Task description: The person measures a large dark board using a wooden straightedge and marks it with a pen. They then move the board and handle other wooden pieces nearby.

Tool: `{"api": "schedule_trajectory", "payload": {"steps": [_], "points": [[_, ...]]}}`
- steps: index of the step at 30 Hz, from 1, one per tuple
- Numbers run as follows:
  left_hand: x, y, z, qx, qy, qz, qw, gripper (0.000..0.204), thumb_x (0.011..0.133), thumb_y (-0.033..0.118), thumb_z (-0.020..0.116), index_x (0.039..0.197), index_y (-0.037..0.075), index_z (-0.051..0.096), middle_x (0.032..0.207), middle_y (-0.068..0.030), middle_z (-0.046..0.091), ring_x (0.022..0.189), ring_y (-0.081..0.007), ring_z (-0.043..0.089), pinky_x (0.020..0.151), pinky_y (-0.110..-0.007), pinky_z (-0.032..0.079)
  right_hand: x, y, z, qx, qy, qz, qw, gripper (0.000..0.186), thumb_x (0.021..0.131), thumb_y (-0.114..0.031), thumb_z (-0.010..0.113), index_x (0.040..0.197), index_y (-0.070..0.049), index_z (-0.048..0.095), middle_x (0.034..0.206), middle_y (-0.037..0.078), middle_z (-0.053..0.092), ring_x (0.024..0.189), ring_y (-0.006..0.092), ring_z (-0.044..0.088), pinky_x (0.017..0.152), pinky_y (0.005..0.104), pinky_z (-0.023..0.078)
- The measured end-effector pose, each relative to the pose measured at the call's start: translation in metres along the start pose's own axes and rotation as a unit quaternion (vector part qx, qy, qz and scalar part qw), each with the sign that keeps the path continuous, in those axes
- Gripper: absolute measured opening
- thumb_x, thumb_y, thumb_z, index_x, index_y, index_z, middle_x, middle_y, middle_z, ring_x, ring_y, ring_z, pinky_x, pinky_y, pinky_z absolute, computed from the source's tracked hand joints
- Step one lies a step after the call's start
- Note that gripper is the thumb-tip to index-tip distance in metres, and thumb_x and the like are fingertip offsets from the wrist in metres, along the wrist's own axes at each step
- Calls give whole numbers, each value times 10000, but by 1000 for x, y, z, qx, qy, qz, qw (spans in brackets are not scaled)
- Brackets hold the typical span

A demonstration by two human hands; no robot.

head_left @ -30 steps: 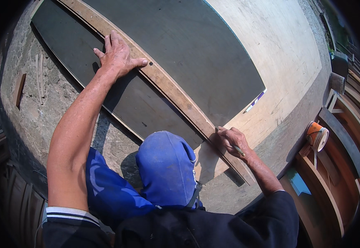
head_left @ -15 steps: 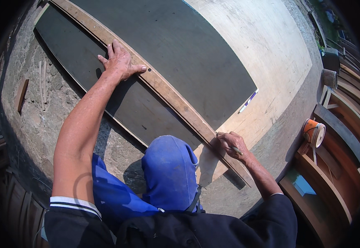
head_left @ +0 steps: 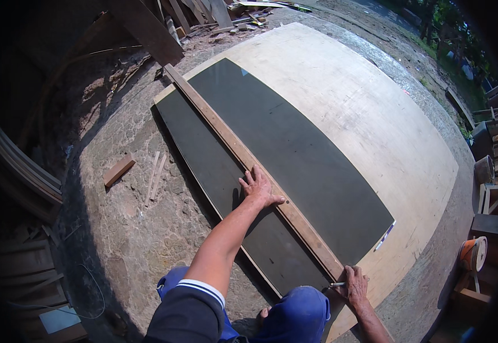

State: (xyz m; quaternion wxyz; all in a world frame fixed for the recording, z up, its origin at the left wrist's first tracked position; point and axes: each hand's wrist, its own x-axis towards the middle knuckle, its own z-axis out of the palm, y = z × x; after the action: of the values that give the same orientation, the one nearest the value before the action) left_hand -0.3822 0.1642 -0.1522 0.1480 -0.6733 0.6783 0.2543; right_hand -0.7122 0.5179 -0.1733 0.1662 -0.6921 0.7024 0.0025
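Note:
My left hand (head_left: 258, 187) lies spread on a long wooden straightedge (head_left: 217, 123), its thumb and fingers apart, pressing at the strip's near edge. The strip runs diagonally across a dark grey panel (head_left: 300, 154) with curved sides. Under the panel is a large pale plywood sheet (head_left: 397, 131). At the strip's near end, my right hand (head_left: 354, 286) is closed around a slim pencil (head_left: 337, 284), whose end points left over the panel's near edge. A white and purple pen (head_left: 385, 235) rests by the panel's right corner, apart from both hands.
A short wood block (head_left: 119, 170) and thin wooden slats (head_left: 156, 177) lie on the rough ground at left. An orange bucket (head_left: 473, 254) and stacked wooden parts stand at right. Scrap boards (head_left: 146, 31) lean at the far left. My blue-clad knee (head_left: 300, 311) is beside the panel.
The view has shifted, showing more of the far ground. My left hand stays spread on the straightedge. My right hand remains at its near end, with the pencil now pointing left across the strip.

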Motion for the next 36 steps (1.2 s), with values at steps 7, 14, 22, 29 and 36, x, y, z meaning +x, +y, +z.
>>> {"api": "schedule_trajectory", "payload": {"steps": [7,14,22,29,36], "points": [[5,-9,20,-203,84,11,975,1235,742,505,847,1581,-73,148,1678,-245,42,1545,-433,121,1246,-480,235,9,15,11,-93,61,-68,991,532,612,-363,860,1026,-133,617,862,67,568,847,248,597,790,434,397],[22,11,48,-565,249,-113,778,964,871,324,715,1570,-75,184,1617,-293,266,1517,-377,271,1250,-381,241,-53,12,-11,-20,52,-20,998,724,542,-427,842,1117,-63,597,885,96,572,826,283,576,760,443,391],[20,95,46,-714,209,4,668,950,835,186,719,1570,-83,181,1604,-267,314,1483,-323,344,1204,-374,289,-95,40,-15,-12,149,6,989,675,627,-547,789,1053,-55,608,847,110,575,799,306,563,738,450,397],[27,118,-3,-676,71,96,727,1033,827,262,755,1591,-68,143,1573,-282,370,1445,-335,407,1174,-362,336,-60,44,-36,-2,176,71,982,642,644,-525,779,1043,-47,619,862,123,581,800,314,581,716,440,411],[-14,-38,-66,-151,99,229,957,874,874,340,689,1560,-37,302,1568,-269,393,1456,-372,403,1201,-407,337,51,135,-76,-113,198,72,971,454,659,-381,738,973,-77,617,868,116,569,794,289,599,744,432,421]]}}
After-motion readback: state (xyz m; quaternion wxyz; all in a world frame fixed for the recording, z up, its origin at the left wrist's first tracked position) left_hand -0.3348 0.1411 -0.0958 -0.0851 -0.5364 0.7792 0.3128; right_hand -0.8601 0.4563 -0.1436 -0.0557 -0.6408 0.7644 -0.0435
